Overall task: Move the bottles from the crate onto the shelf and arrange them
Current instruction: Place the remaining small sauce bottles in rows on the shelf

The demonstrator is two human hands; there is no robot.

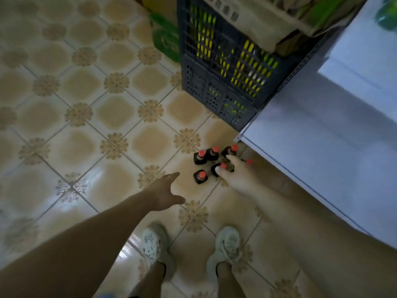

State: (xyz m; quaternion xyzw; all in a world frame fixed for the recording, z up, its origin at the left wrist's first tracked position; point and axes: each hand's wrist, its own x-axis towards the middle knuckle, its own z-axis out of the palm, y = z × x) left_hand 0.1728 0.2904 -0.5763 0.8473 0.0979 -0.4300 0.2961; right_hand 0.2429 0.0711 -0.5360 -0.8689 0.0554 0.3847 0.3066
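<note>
Both hands are held out low over the tiled floor [86,108]. The left hand [166,191] is seen with fingers straight and slightly spread, thumb out to the side; nothing is held in it, and it is kept apart from the bottles, just to their left. The right hand [235,176] is lowered onto a small cluster of dark bottles [200,177] with red caps, standing upright on the floor. Its fingertips are laid against two caps in the middle of the group, but whether a bottle is actually gripped cannot be told, as the hand is blurred and covers part of the cluster. Six caps can be counted, one of them partly hidden behind the right wrist.

Beyond the bottles, a dark blue slatted crate [214,82] is set on the floor, with yellow-green items visible through its walls. A white surface [322,136] is seen at the right, its corner just beside the bottles. Green packages [165,37] are stacked left of the crate. Two pale shoes [153,244] are seen at the bottom.
</note>
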